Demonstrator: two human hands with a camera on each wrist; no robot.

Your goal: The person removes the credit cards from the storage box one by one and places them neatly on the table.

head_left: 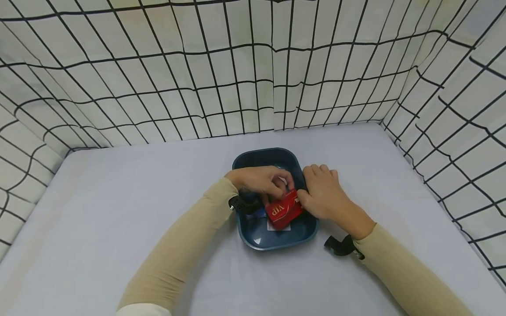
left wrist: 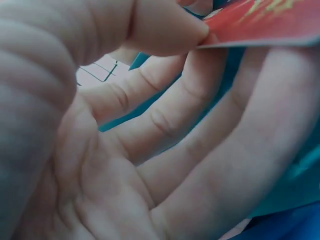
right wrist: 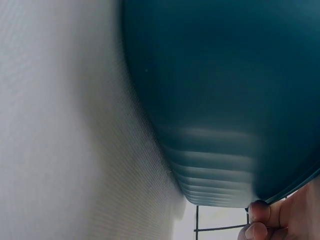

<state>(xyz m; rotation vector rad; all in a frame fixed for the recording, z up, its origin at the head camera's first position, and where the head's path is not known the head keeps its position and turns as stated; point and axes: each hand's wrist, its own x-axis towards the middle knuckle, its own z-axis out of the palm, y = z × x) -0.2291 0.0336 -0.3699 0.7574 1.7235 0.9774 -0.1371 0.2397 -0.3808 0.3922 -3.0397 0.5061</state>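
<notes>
Red VIP card (head_left: 282, 211) is sitting tilted inside the blue tray (head_left: 272, 249), lettering upside down to the head view, with the left hand (head_left: 262, 181) pinching it along its upper edge. Left forearm is crossing the tray's left rim, its black wrist camera (head_left: 244, 205) hanging over the inside. Right hand (head_left: 324, 193) is gripping the right rim, fingers lying outside, thumb reaching inward right by the card's upper right corner; whether thumb and card are touching, cannot tell. A white piece (head_left: 272, 227) is showing partly under the card's lower edge, and something dark blue (head_left: 258, 213) is lying to its left, mostly hidden. Inside the tray, room is opening up between the card and the near rim; toward the right wall the gap is getting tight at the thumb. White table (head_left: 130, 197) is stretching wide to the left of the tray, with a narrower stretch running right toward the black-gridded side wall; the gridded back wall (head_left: 221, 70) is standing beyond the far rim, with a strip of tabletop between. Left wrist view: thumb tip is pressing at the card's thin edge from above, long fingers curving underneath, gaps showing between some of them and blue tray wall behind. Right wrist view: the tray's ribbed outer wall is filling most of the picture, white tabletop running alongside, and fingertips (right wrist: 259, 212) are touching near the rim, lower right.
</notes>
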